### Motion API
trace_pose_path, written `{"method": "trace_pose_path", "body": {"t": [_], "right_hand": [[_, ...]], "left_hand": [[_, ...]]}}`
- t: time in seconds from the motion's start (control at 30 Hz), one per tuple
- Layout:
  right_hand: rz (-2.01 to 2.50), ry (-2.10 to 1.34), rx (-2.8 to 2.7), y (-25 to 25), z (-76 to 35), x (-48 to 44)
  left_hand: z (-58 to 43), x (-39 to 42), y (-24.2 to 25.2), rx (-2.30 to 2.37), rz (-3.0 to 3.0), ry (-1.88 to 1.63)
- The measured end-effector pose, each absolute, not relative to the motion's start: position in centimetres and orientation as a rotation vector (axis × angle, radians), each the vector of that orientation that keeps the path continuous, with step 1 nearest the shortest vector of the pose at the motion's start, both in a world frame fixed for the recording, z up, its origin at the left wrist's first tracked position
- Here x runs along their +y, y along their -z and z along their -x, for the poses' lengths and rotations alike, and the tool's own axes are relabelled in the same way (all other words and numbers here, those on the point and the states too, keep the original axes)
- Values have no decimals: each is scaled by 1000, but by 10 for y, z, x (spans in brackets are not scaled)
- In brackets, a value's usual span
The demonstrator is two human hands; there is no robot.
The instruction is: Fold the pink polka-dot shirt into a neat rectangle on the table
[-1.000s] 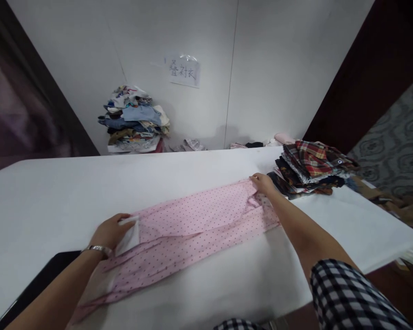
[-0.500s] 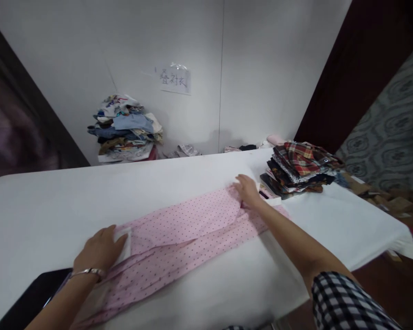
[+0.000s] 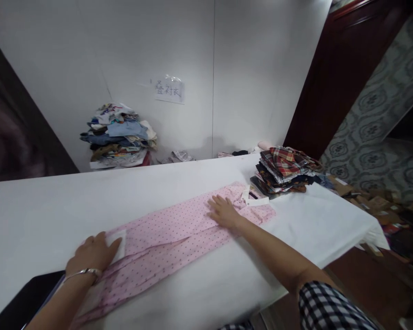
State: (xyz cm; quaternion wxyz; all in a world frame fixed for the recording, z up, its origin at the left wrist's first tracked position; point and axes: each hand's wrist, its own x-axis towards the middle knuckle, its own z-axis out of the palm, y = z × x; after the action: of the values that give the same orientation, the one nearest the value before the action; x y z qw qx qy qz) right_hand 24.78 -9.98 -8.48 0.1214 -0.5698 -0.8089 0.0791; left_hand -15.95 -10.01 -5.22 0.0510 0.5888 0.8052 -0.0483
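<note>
A pink dotted shirt point(image 3: 172, 224) lies folded lengthwise in a long strip across the white table, with its white collar point(image 3: 255, 200) toward the right. My left hand point(image 3: 92, 252) rests open over the white cuff point(image 3: 121, 245) at the shirt's left end, its fingers lying flat. On the upper part of the shirt, a little left of the collar, my right hand point(image 3: 223, 211) lies with fingers spread. Neither hand grips the cloth. Part of the shirt's lower left end is hidden behind my left forearm.
A stack of folded shirts point(image 3: 285, 169), plaid on top, stands on the table point(image 3: 330, 220) beyond the collar. A tall clothes pile point(image 3: 120, 135) rises behind the far edge. A dark flat object point(image 3: 27, 298) lies near left. Boxes point(image 3: 375, 201) sit beyond the right side.
My right hand has moved left and down from near the collar onto the shirt's body, uncovering the collar. My left hand stays at the cuff. The whole view has shifted slightly.
</note>
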Motion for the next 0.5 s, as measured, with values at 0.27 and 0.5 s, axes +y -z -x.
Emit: {"method": "trace_pose_path", "body": {"t": [0.27,0.5], "right_hand": [[1679,-145,-2424,114,-242,-113],[1661,-105,-2416,126,-245,-107]], "left_hand": [[154,-114,50,2429,-1837,23],[166,-139,58,2513,-1724,-90]]}}
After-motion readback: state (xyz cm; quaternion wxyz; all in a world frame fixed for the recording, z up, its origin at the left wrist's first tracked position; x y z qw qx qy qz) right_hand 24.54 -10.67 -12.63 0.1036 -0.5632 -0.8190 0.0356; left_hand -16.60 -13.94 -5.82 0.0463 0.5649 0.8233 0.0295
